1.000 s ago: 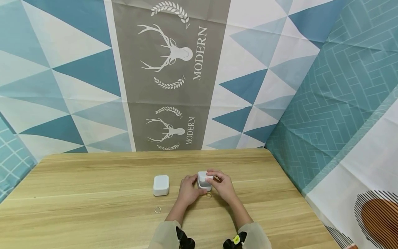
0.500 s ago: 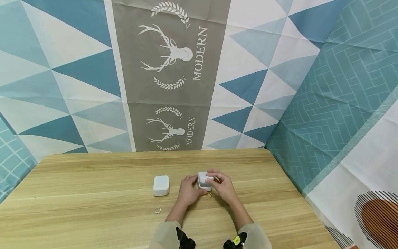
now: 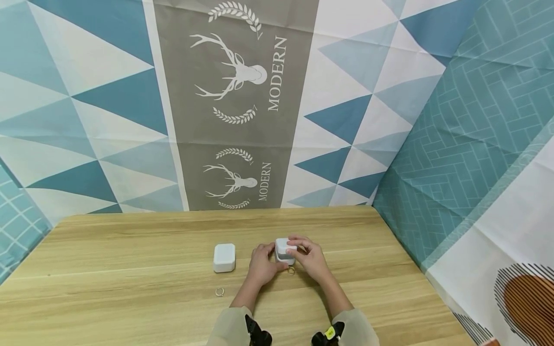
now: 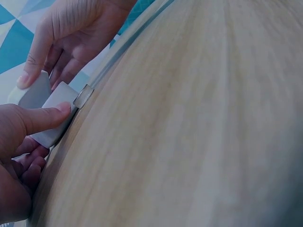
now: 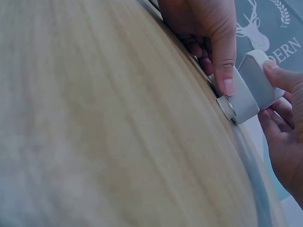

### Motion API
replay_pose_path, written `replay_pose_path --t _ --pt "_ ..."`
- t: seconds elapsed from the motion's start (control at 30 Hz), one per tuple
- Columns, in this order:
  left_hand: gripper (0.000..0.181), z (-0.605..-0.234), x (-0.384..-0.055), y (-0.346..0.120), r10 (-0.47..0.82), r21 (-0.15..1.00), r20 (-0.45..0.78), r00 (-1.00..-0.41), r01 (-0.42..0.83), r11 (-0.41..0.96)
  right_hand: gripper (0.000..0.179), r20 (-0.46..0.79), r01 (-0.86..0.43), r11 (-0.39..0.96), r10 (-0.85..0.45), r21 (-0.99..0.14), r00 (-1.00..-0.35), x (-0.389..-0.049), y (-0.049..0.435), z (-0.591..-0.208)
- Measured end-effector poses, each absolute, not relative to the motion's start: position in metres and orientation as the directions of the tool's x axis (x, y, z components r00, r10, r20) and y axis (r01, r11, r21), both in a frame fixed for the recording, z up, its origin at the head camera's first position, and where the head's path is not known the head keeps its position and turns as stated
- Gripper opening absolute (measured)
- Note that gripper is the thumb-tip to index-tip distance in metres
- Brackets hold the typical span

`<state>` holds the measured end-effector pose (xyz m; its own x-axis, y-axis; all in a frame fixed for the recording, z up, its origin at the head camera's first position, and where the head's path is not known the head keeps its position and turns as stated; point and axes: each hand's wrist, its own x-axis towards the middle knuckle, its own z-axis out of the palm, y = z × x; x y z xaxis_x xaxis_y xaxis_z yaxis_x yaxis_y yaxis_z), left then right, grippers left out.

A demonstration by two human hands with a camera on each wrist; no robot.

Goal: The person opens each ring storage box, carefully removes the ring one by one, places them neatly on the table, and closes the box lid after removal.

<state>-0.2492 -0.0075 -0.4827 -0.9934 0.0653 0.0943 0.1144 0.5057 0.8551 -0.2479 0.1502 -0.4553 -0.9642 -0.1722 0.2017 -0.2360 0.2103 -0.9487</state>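
Observation:
A small white ring box stands near the table's middle, its lid (image 5: 261,80) tilted up from its base (image 5: 244,101). My left hand (image 3: 261,264) holds the base from the left, thumb along its front. With thumb and fingers, my right hand (image 3: 312,259) pinches the lid from the right. The inside of the box is hidden from the head camera. Right in front of the base, close to my left thumb, stands a gold-coloured ring (image 5: 226,108), which the left wrist view also shows edge-on.
A second white ring box (image 3: 224,258), closed, stands to the left of my left hand. In front of it lies a silver-coloured ring (image 3: 222,291). The wooden table (image 3: 130,269) meets a patterned cloth backdrop (image 3: 235,182) at its far edge.

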Motion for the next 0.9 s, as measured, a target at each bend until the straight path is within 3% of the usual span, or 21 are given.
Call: replay_pose_path --t 0.9 --pt "0.071 -0.4795 -0.2486 -0.0083 0.082 0.843 0.113 -0.990 0.139 0.519 0.022 0.178 -0.214 0.219 -0.174 -0.952 -0.969 -0.2450 0.1510 -0.4526"
